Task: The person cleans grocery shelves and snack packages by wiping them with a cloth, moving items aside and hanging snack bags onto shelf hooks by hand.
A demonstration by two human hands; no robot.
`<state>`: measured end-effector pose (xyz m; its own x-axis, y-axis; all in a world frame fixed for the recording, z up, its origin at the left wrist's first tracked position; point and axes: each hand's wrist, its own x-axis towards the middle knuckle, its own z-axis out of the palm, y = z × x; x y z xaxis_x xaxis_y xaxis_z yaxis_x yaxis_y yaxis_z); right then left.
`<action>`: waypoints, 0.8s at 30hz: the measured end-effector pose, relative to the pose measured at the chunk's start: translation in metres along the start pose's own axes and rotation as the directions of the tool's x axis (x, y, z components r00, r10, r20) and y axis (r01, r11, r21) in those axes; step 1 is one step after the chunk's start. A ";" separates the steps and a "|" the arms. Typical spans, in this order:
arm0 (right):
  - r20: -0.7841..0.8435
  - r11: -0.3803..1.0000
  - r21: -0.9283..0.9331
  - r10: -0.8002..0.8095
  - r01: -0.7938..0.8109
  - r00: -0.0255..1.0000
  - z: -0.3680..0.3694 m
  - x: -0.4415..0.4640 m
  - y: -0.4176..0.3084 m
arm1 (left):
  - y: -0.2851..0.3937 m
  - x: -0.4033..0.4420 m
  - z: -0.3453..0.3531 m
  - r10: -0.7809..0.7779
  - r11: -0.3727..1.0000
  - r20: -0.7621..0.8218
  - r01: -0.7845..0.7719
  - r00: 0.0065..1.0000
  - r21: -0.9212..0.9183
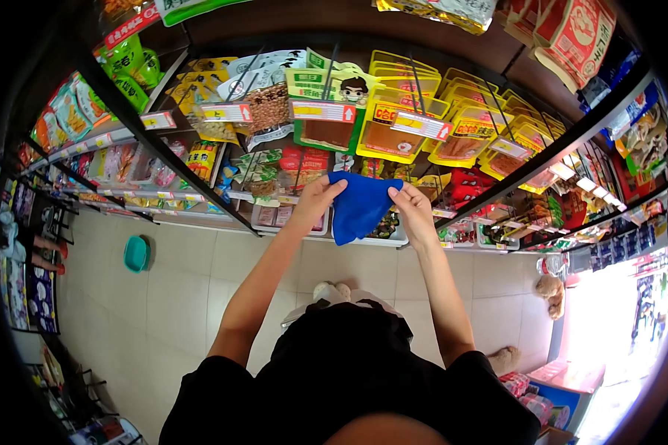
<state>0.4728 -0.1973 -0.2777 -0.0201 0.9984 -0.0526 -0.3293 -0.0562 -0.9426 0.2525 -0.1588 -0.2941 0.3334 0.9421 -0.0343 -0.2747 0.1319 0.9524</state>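
At the frame's centre, the left hand (318, 199) and right hand (414, 205) each pinch an upper corner of a blue cloth (362, 208) between thumb and fingers.

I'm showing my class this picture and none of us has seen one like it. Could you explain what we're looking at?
There is no machine here. The single picture comes from a camera worn on a person's head, looking forward and down, so you see their own arms and black clothing. The left hand and right hand are bare and pinch a blue cloth near its upper corners. Beyond it, a display rack carries packaged goods, including yellow packs, with price labels in front. A turquoise basin sits on the tiled floor.
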 end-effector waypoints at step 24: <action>0.376 0.793 -0.402 -0.312 0.457 0.873 0.037 0.023 0.001 | 0.026 -0.030 -0.034 0.408 0.752 -0.019 -0.324 0.913 0.574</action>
<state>0.4373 -0.1743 -0.2676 -0.2698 0.8882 0.3720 0.1094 0.4121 -0.9045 0.2048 -0.1733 -0.2788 0.1755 0.9196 0.3515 0.2033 -0.3832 0.9010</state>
